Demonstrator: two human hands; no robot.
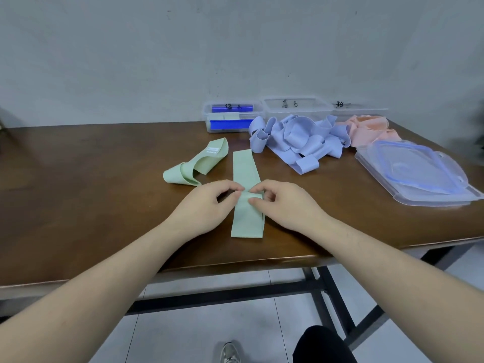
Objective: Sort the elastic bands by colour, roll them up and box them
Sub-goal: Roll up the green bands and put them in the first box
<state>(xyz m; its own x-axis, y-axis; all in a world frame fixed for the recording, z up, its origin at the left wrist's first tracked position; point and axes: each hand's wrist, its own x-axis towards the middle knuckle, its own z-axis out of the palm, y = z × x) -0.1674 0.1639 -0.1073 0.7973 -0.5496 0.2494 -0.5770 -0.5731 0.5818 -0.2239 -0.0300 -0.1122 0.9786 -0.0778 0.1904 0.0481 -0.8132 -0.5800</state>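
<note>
My left hand [209, 203] and right hand [281, 203] pinched the flat pale-green elastic band [246, 174] mid-length on the brown wooden worktop [91, 179], rolling seemingly just begun; next, tighter turns.

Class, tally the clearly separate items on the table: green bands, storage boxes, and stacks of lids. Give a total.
Green bands: 2, flat band and looped band
Boxes: 3, first box, second box, third box
Lid stack: 1
Total: 6

On the worktop [78, 179], a flat band [246, 169] lies at centre; a looped band [195, 163] at ten o'clock; three boxes [233, 116] at twelve, band heaps [296, 140] before them; stacked lids [416, 174] at two o'clock.
</note>
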